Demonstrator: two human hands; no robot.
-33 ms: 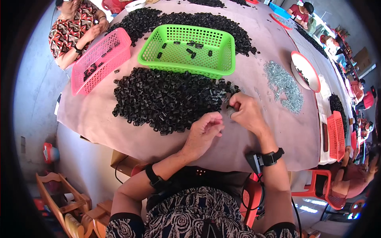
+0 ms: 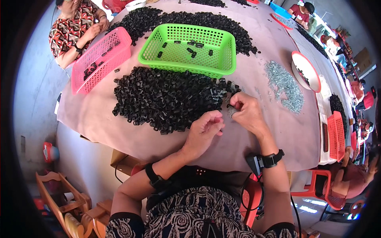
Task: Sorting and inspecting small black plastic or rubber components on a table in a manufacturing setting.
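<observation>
A large heap of small black tubular plastic parts (image 2: 158, 99) lies on the cloth-covered table in front of me. Small silvery metal pieces (image 2: 216, 95), looking like screws, are scattered over its right end. Beside that end, my right hand (image 2: 249, 114) is closed in a pinch, with a small black part (image 2: 229, 106) showing at its fingertips. My left hand (image 2: 204, 131) hovers at the heap's near right edge, palm turned inward. Its fingers are curled toward the thumb, and anything between them is hidden.
Behind the heap stands a green basket (image 2: 222, 71) holding several black parts; a pink basket (image 2: 99, 75) is left of it. To the right lie a silvery pile of small metal pieces (image 2: 283, 87) and a red-rimmed bowl (image 2: 317, 81). A person (image 2: 75, 31) sits at far left.
</observation>
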